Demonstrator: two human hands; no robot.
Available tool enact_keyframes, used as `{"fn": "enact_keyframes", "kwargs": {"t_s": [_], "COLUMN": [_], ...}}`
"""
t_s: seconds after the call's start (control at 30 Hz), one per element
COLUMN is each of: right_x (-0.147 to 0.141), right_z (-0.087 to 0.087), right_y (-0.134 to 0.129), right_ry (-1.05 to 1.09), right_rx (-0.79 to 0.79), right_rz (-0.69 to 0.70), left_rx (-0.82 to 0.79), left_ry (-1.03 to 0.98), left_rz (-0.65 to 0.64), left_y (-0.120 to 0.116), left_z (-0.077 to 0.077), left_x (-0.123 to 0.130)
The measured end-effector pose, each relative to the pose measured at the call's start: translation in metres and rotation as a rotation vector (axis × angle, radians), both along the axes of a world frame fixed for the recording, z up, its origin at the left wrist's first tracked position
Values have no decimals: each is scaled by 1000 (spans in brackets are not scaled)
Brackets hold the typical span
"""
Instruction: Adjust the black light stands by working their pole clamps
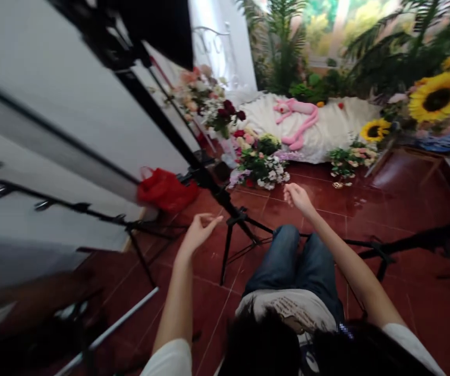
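Note:
My left hand (200, 233) is raised over the floor beside the light stand (207, 180), its fingers stretched out and the thumb apart. Nothing shows in it. My right hand (297, 199) is held out in front of my knees, just short of the flower bunch (262, 166). Its fingers are loosely bent, with small gaps between the tips, and no object is visible in them. Both hands look clear of the things around them. Jeans (275, 261) cover my legs below the hands.
A pink plush toy (306, 108) lies on a white cloth (338, 128) at the back. Sunflowers (438, 96) stand at the right. A red bag (165, 190) sits by the left wall. Tripod legs (225, 256) spread across the red tiled floor (389, 219). A white pole (120, 319) lies low left.

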State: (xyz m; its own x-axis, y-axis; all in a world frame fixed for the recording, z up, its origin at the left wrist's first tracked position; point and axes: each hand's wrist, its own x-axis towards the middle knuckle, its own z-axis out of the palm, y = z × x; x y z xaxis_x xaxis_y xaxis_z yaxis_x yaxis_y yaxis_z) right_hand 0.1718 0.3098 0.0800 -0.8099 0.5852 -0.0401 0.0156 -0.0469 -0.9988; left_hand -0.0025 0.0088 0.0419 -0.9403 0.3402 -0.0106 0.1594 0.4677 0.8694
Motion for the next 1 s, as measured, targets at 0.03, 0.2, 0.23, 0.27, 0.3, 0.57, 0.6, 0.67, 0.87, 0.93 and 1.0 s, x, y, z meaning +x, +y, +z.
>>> {"fn": "enact_keyframes", "kwargs": {"t_s": [0.03, 0.2, 0.23, 0.27, 0.3, 0.57, 0.6, 0.67, 0.87, 0.93, 1.0], "right_x": [-26, -133, -150, -167, -182, -245, -246, -245, -231, -233, -243], "right_z": [2, 7, 8, 8, 9, 20, 19, 13, -10, -5, 5], "right_y": [-12, -64, -69, -73, -75, -67, -65, -64, -64, -61, -58], "right_ry": [-22, -194, -262, -329, -388, -621, -589, -471, -76, -107, -292], "right_rx": [47, 337, 392, 433, 456, 505, 519, 589, 855, 960, 1079], "right_rz": [127, 365, 338, 322, 325, 757, 769, 781, 638, 652, 688], "left_rx": [35, 354, 394, 425, 446, 620, 652, 711, 806, 815, 814], "left_ry": [20, 86, 100, 112, 118, 74, 82, 84, 90, 95, 105], "left_rz": [59, -76, -111, -134, -145, -50, -49, -38, 19, 22, 21], "left_y": [-10, 12, 24, 36, 48, 89, 91, 95, 103, 104, 104], "left_z": [14, 60, 63, 65, 65, 56, 54, 51, 48, 49, 49], "left_x": [-10, -41, -45, -49, -53, -72, -73, -74, -73, -72, -72]}}
